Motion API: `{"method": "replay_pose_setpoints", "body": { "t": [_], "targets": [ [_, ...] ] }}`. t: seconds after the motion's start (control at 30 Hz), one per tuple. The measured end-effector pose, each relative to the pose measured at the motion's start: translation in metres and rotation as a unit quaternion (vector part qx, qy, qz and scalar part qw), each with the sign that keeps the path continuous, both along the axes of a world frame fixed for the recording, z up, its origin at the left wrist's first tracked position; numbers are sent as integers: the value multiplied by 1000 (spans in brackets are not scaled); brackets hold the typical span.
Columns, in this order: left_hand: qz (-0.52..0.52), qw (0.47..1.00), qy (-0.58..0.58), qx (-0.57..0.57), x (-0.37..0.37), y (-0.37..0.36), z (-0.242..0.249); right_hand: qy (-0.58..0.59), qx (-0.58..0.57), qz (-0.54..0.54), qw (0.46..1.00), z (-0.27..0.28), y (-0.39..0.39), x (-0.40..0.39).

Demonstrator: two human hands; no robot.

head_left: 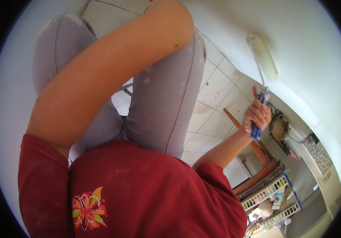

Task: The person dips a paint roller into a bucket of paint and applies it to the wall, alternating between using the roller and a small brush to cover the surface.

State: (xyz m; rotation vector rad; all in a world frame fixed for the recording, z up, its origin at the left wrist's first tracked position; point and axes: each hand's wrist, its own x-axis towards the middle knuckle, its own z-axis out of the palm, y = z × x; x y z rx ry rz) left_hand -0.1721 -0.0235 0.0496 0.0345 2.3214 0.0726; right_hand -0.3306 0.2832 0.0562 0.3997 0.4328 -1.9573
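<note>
right hand (257,114) closed around blue handle (255,132) of paint roller (264,57)

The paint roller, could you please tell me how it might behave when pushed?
The paint roller should turn easily, its sleeve being round. The thin frame looks stiff but may flex slightly. Gripped by the blue handle, it may feel top-heavy.

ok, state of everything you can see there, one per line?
Right hand, closed around the handle
Paint roller, upright in the picture, close to the wall; contact unclear
Handle, blue, gripped
Wall, pale
Left arm, bent across the legs
Trousers, flecked with pale spots
Shirt, faint pale marks
Floor tiles, spotted
Wire rack, loaded
</note>
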Motion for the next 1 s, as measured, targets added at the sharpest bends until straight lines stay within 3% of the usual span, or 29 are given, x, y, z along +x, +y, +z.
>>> {"method": "replay_pose_setpoints", "body": {
  "t": [0.13,0.33,0.47,0.67,0.77,0.8,0.87,1.0],
  "targets": [
    [128,991,33,4,7,7,-34,24,-30,-11,999,56,-7,26],
    [100,992,69,-45,8,14,-24,-12,-53,10,998,65,-6,15],
    [69,983,129,-111,21,19,1,-65,-1,31,997,11,-25,-8],
    [85,995,-43,18,-8,9,-16,-215,15,52,975,-148,-46,-56],
    [134,984,105,-60,2,11,-41,-277,47,62,958,-235,-61,-78],
    [192,966,170,-18,6,13,-39,-289,59,61,954,-252,-68,-80],
    [227,941,247,38,1,11,-37,-293,99,47,950,-261,-84,-77],
    [189,965,180,19,-5,-1,-38,-259,81,38,962,-244,-72,-63]
  ]
}}
